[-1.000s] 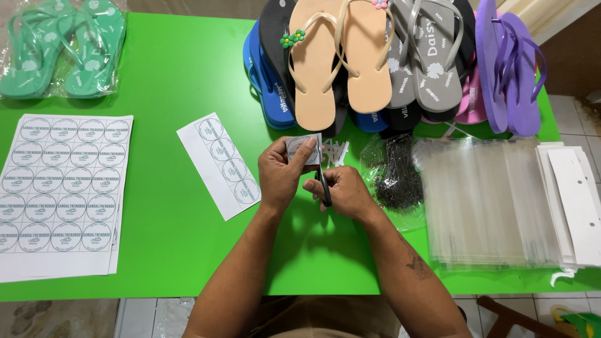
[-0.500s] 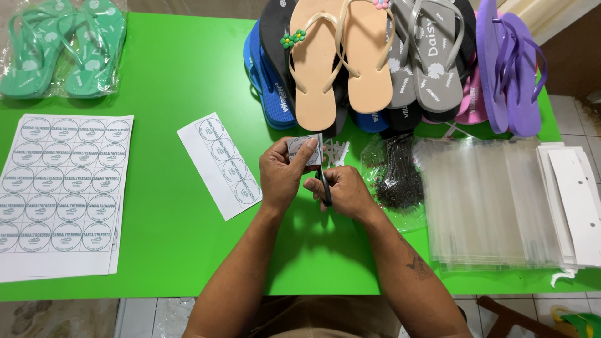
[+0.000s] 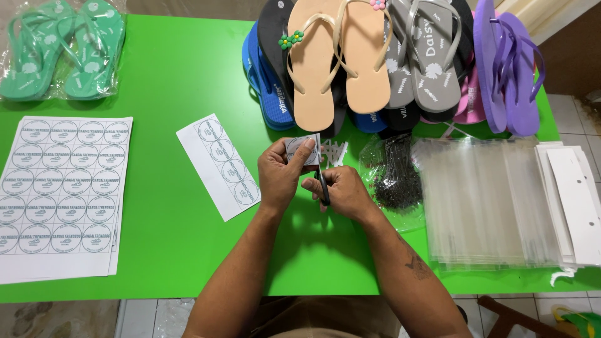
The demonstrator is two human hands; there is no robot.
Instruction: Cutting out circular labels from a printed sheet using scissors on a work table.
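Note:
My left hand (image 3: 283,175) pinches a small round-printed paper label (image 3: 302,150) above the green table (image 3: 169,94). My right hand (image 3: 341,193) grips black-handled scissors (image 3: 321,181), whose blades meet the right edge of the label. A few white paper offcuts (image 3: 333,152) lie just beyond my hands. To the left of my hands lies a narrow paper strip of round labels (image 3: 220,165).
A stack of label sheets (image 3: 62,194) lies at the left. Green flip-flops in a bag (image 3: 59,53) sit far left. A pile of flip-flops in several colours (image 3: 382,62) fills the far edge. A bag of black ties (image 3: 397,175), clear sleeves (image 3: 488,200) and white cards (image 3: 576,200) lie right.
My hands stay in the same spot with the scissors at the label; only slight finger shifts show.

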